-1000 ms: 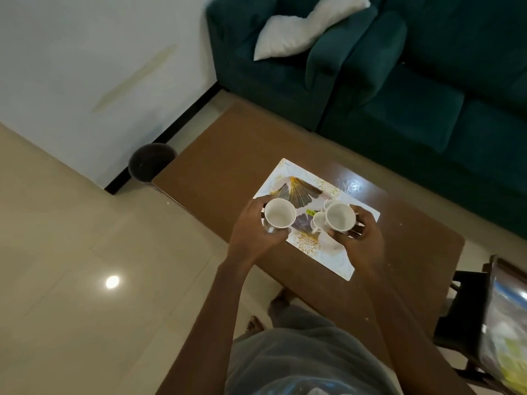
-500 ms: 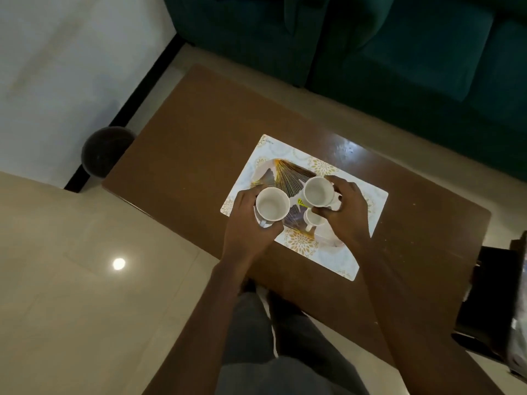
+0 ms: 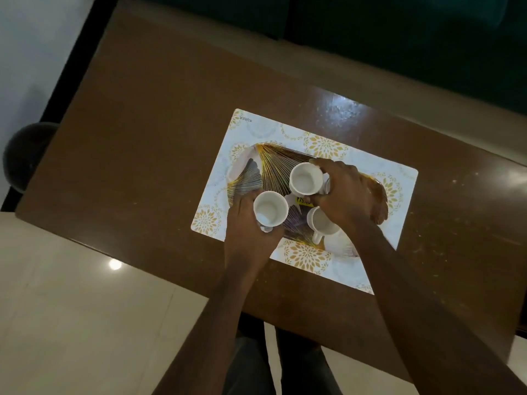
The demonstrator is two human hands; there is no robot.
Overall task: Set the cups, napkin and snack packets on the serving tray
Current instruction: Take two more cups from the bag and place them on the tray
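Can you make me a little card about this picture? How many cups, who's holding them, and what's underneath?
Cups: three, all white
Left hand: grips the left cup over the tray
Right hand: grips the far cup over the tray
Third cup: on the tray, partly hidden by the right hand
Tray: dark with gold lines, lying on a white placemat with gold flowers
Table: brown wood
Snack packets: none in view

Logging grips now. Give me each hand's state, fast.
Left hand: grips the nearer white cup.
Right hand: grips the farther white cup.
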